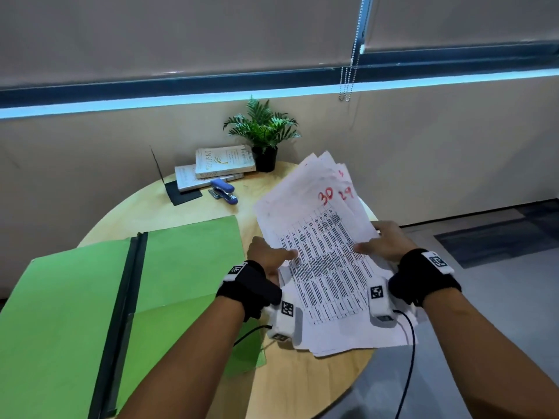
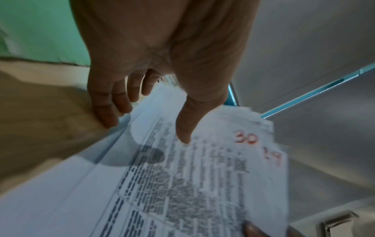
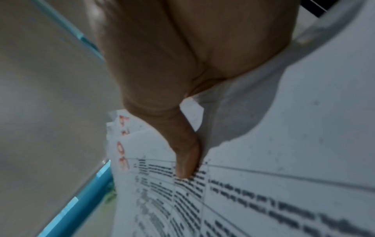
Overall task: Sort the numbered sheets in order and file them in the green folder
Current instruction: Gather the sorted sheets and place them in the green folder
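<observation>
A fanned stack of white printed sheets (image 1: 326,261) is held tilted above the right side of the round table. The top sheet bears a red 30 and the one behind it a red 29. My left hand (image 1: 269,255) grips the stack's left edge, thumb on top, fingers underneath. My right hand (image 1: 384,240) grips the right edge the same way. In the left wrist view the left hand (image 2: 162,80) lays its thumb on the sheets (image 2: 182,184). In the right wrist view the right hand (image 3: 172,80) presses its thumb on the sheets (image 3: 263,160). The green folder (image 1: 75,297) lies open at the left.
Two stacked books (image 1: 217,164), a blue stapler (image 1: 223,190) and a potted plant (image 1: 263,137) stand at the back of the wooden table (image 1: 302,382). A black bookend (image 1: 181,192) sits beside the books. A wall with blinds lies beyond.
</observation>
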Demonstrator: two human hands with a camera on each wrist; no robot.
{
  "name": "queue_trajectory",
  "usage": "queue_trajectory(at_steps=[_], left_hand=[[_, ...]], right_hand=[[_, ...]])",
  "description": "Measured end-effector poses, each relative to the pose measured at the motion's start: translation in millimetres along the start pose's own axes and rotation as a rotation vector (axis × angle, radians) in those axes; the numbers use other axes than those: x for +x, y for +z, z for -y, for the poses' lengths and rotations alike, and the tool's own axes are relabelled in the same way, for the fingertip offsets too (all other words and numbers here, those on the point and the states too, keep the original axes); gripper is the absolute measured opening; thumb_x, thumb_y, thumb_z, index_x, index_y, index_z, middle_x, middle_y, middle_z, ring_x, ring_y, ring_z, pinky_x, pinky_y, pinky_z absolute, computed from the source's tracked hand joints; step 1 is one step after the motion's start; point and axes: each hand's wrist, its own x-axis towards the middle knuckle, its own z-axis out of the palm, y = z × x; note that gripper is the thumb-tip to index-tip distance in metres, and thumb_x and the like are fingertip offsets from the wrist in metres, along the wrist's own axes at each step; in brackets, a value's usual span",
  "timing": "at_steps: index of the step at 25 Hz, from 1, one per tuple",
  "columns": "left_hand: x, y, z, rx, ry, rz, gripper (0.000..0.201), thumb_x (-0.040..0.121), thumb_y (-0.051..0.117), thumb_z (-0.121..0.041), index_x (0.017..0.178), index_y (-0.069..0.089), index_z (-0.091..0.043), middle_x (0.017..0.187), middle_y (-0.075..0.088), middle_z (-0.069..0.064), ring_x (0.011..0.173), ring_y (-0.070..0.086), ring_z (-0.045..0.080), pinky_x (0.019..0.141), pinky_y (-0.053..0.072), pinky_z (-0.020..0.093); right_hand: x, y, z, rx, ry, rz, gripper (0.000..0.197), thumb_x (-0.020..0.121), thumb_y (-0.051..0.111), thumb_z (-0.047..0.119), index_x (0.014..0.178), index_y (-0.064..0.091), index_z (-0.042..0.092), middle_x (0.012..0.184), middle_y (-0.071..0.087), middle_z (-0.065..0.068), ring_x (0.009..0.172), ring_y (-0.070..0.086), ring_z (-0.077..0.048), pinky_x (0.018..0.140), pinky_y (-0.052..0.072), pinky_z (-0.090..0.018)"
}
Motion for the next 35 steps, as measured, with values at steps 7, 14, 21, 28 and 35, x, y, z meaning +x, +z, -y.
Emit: queue_trajectory(at_steps=[7,14,21,28,35], left_hand=[[-26.8,-79.7,-29.0,-0.451,0.373,-0.097,0.034,0.087,0.068,-0.007,0.120,0.058,-0.008,0.118,0.067,0.008,0.104,0.064,0.023,0.088,0.052,0.034],[-97.0,-176.0,-32.6,-0.260,0.738,-0.500,0.032,0.094,0.057,-0.006,0.122,0.042,-0.008,0.114,0.063,-0.003,0.101,0.061,0.006,0.085,0.050,0.014],[-102.2,-198.8,13.9,-0.328,0.700,-0.602,0.039,0.089,0.054,-0.003,0.121,0.037,-0.015,0.114,0.064,-0.002,0.105,0.064,0.018,0.094,0.052,0.049],[-120.9,-208.8,-7.4,-0.376,0.753,-0.623,0.068,0.084,0.071,-0.011,0.132,0.024,-0.014,0.115,0.049,-0.019,0.103,0.055,-0.008,0.089,0.046,0.008],[-120.0,-200.2,-10.6,-0.337,0.770,-0.731,0.028,0.087,0.050,0.005,0.104,0.038,-0.014,0.090,0.058,0.000,0.074,0.060,0.019,0.058,0.055,0.052]], right_hand=[[-38.5,16.9,88.7,0.445,-0.359,-0.023,0.038,0.081,0.075,-0.001,0.115,0.064,0.010,0.103,0.075,-0.001,0.093,0.072,-0.011,0.076,0.057,-0.022],[-71.5,121.3,157.7,0.396,-0.671,-0.164,0.040,0.094,0.062,0.007,0.129,0.047,0.017,0.112,0.065,0.012,0.100,0.061,0.013,0.086,0.047,-0.007],[-96.5,181.4,173.6,0.448,-0.629,-0.251,0.036,0.093,0.061,0.003,0.126,0.053,0.015,0.103,0.068,0.004,0.084,0.065,0.000,0.068,0.050,-0.011],[-105.6,168.0,191.1,0.463,-0.691,-0.319,0.047,0.090,0.069,0.014,0.126,0.040,0.017,0.102,0.059,0.023,0.081,0.059,0.020,0.071,0.042,0.004],[-112.2,180.8,209.4,0.418,-0.736,-0.447,0.037,0.095,0.052,-0.002,0.131,0.042,-0.001,0.094,0.058,0.009,0.072,0.052,0.005,0.065,0.036,0.006]])
